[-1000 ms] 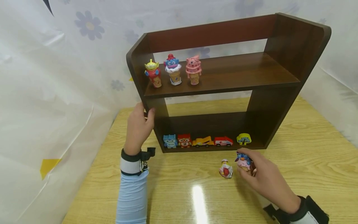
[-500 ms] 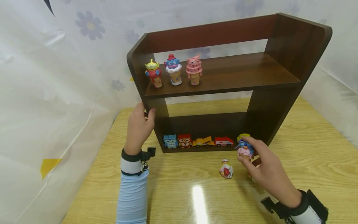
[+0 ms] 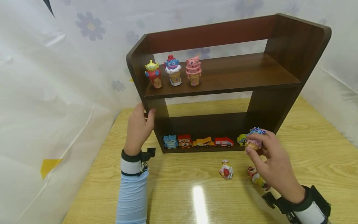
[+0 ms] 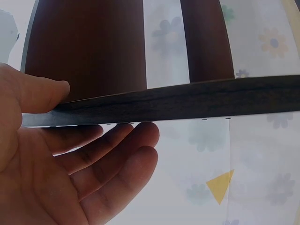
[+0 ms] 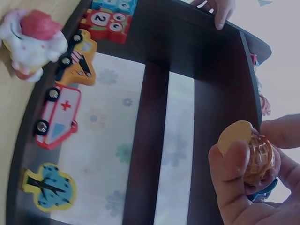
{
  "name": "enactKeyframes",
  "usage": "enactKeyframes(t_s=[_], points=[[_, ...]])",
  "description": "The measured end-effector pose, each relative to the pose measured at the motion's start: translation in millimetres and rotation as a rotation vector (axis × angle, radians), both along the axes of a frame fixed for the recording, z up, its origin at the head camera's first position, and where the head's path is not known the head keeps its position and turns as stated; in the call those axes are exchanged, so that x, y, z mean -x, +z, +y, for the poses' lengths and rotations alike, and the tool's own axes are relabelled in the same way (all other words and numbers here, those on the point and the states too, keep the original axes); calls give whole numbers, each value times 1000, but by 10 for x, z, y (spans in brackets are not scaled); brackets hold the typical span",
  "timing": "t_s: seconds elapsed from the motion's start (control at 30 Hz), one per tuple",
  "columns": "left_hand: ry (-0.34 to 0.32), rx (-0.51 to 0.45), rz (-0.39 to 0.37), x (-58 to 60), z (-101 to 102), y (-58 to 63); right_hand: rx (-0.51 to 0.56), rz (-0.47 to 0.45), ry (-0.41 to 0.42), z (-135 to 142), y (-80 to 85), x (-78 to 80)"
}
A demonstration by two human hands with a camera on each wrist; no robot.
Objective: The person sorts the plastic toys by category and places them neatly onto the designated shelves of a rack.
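My left hand [image 3: 139, 127] grips the left side panel of the dark wooden shelf [image 3: 223, 90], thumb inside and fingers outside, as the left wrist view confirms. Lifted off the table, a blue and pink ice-cream-cone figurine [image 3: 255, 140] is pinched in my right hand [image 3: 275, 161], in front of the lower shelf's right end. Its waffle cone base [image 5: 259, 159] faces the right wrist camera. Below that hand lies a red and yellow figurine [image 3: 256, 177], partly hidden by it. Left of it is a white figurine with a red patch [image 3: 226, 170].
Three cone figurines stand on the upper shelf's left: a red-yellow one [image 3: 153, 74], a blue-white one [image 3: 173, 71] and a pink one [image 3: 194, 71]. The lower shelf holds a blue owl [image 3: 170, 141], red owl [image 3: 184, 141], yellow truck [image 3: 203, 142], ambulance [image 3: 223, 142] and tree block [image 3: 241, 139].
My right hand has lifted the blue and pink figurine from the table and carried it up and right, tilting it. The red and yellow figurine has come into view. The left hand stays put.
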State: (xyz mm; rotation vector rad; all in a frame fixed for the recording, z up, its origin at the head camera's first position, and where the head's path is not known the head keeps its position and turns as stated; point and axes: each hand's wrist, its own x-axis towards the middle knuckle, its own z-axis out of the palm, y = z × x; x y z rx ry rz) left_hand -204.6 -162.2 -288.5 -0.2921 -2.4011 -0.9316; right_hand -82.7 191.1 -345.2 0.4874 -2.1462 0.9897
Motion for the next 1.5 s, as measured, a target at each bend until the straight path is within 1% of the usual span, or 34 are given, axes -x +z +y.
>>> enactKeyframes(t_s=[0.13, 0.27, 0.37, 0.5, 0.63, 1.0, 1.1, 1.3, 1.4, 1.5], points=[[-3, 4, 18, 4, -3, 2, -37, 38, 6, 35, 102, 35], [-6, 6, 35, 3, -4, 4, -59, 75, 2, 39, 293, 79], [-9, 11, 43, 1, -4, 2, -54, 62, 0, 28, 482, 97], [-8, 11, 47, -7, -4, -1, -62, 32, -25, -1, 721, 126], [-5, 15, 47, -12, -2, -5, -74, 43, -24, -43, 877, 173], [0, 17, 28, -13, -1, 5, -52, 78, 14, -121, 1217, 313], [-1, 18, 28, -14, 0, -1, -48, 86, 22, -135, 1272, 339], [-4, 27, 43, -10, 3, -10, -53, 89, 17, -164, 1332, 365], [-4, 24, 44, -6, -1, -10, -59, 107, 18, -187, 1380, 407], [-1, 15, 34, -8, -11, -9, -62, 113, 35, -213, 1456, 475]])
